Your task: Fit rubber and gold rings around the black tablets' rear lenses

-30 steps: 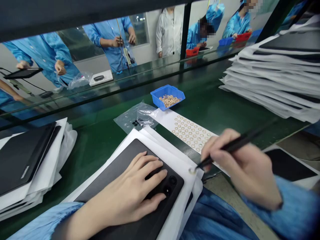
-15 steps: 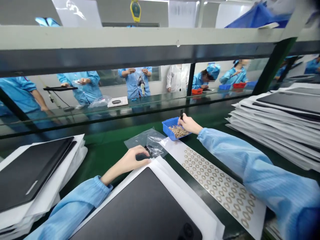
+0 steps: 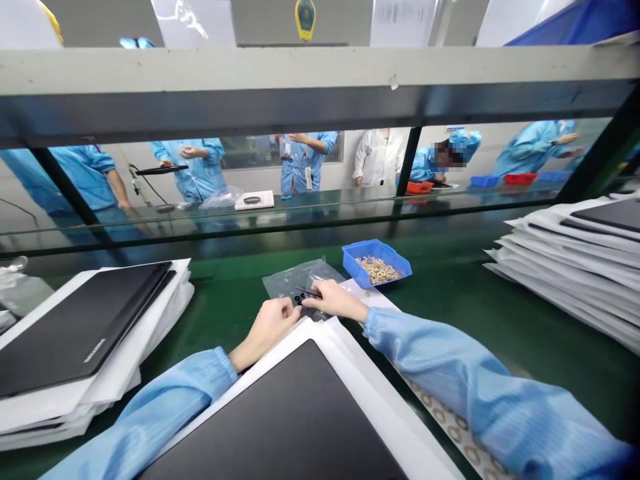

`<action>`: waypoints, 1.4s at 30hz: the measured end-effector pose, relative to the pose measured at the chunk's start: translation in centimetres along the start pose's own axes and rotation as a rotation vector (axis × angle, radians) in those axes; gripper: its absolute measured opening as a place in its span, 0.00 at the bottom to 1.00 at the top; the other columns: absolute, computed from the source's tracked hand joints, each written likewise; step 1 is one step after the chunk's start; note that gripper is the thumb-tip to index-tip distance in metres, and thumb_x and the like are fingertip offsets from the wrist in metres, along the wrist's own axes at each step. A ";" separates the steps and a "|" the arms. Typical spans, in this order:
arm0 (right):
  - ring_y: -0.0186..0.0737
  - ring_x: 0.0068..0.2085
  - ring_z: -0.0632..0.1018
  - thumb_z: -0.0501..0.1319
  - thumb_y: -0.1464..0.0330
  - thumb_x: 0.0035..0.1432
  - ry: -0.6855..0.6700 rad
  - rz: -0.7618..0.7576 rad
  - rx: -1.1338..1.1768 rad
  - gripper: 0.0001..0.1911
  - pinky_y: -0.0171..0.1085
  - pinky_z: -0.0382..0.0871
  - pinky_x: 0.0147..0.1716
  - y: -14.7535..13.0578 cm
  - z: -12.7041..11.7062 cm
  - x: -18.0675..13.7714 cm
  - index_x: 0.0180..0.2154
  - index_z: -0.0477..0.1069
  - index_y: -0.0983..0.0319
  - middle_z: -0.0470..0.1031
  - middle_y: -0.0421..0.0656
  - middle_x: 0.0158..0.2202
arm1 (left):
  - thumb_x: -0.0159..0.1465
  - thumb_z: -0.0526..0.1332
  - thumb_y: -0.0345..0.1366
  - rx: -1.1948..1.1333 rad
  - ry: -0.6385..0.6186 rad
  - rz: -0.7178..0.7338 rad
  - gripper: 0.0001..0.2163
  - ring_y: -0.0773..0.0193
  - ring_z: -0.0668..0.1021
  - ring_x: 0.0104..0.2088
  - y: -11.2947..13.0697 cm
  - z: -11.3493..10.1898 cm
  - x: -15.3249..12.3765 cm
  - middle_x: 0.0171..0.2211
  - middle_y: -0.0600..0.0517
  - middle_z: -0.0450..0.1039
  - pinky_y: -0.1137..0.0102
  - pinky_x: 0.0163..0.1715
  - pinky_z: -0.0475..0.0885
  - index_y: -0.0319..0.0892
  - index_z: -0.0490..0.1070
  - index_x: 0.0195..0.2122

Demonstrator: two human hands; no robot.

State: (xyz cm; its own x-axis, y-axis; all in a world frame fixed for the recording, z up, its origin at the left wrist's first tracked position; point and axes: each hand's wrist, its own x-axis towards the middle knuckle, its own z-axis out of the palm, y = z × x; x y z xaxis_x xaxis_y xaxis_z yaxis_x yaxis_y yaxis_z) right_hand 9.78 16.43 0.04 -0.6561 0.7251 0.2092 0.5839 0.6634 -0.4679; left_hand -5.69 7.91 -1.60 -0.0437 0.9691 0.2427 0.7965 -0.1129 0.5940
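Note:
My left hand [image 3: 267,330] is closed, thumb and fingertips together, at the near edge of a clear plastic bag [image 3: 283,283]. What it pinches, if anything, is too small to make out. Dark tweezers [image 3: 310,292] are held in my right hand [image 3: 340,300], their tips pointing left over the bag. Small black round parts [image 3: 299,299] lie on the bag just beyond both hands. Below them, a flat black laptop-like panel [image 3: 290,413] rests on white sheets [image 3: 360,373]. My right forearm covers much of a sheet of tan rings [image 3: 453,430].
A blue bin [image 3: 351,270] of small tan rings stands behind my right hand. Stacks of black panels between white sheets lie left [image 3: 75,333] and right [image 3: 565,267]. A shelf beam [image 3: 300,73] crosses overhead. Several people in blue work beyond.
My right hand has moved left from the blue bin to the plastic bag, swinging the tweezers from upright to level. My left hand's thumb and fingers have closed together. The view has turned left.

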 end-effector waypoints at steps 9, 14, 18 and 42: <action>0.34 0.29 0.72 0.61 0.68 0.54 0.057 0.078 0.130 0.07 0.34 0.63 0.31 1.6 0.8 0.6 0.27 0.68 0.65 0.71 0.39 0.25 | 0.61 0.59 0.47 -0.087 -0.025 -0.238 0.22 0.71 0.64 0.16 -2.2 -1.3 1.8 0.12 0.60 0.55 0.73 0.23 0.61 0.39 0.60 0.15; 0.37 0.32 0.74 0.57 0.67 0.55 0.198 0.095 0.301 0.08 0.34 0.63 0.32 2.1 0.8 1.1 0.28 0.70 0.65 0.74 0.42 0.28 | 0.57 0.54 0.60 -0.415 -0.120 -0.381 0.27 0.65 0.71 0.15 -1.1 -1.4 1.8 0.17 0.50 0.68 0.71 0.16 0.63 0.35 0.68 0.22; 0.37 0.32 0.73 0.56 0.63 0.54 0.262 0.067 0.421 0.11 0.34 0.64 0.32 2.5 1.1 1.4 0.29 0.70 0.64 0.74 0.42 0.28 | 0.55 0.58 0.59 -0.683 -0.021 -0.394 0.26 0.66 0.77 0.28 -0.4 -0.6 1.7 0.34 0.47 0.72 0.72 0.25 0.71 0.37 0.65 0.37; 0.37 0.32 0.71 0.61 0.74 0.52 0.328 -0.274 0.259 0.03 0.36 0.64 0.34 1.8 2.2 0.4 0.27 0.70 0.63 0.71 0.42 0.28 | 0.65 0.59 0.35 -0.918 -0.129 -0.373 0.09 0.68 0.77 0.29 -0.4 0.7 2.1 0.27 0.53 0.73 0.68 0.35 0.73 0.34 0.70 0.30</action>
State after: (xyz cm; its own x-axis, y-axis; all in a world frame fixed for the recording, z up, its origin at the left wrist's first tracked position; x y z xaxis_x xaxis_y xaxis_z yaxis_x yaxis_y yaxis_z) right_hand 9.53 17.50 -2.64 -0.5592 0.5785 0.5938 0.2460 0.7998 -0.5475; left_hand -5.68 10.17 -1.84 -0.0871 0.9873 -0.1327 -0.0321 0.1303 0.9910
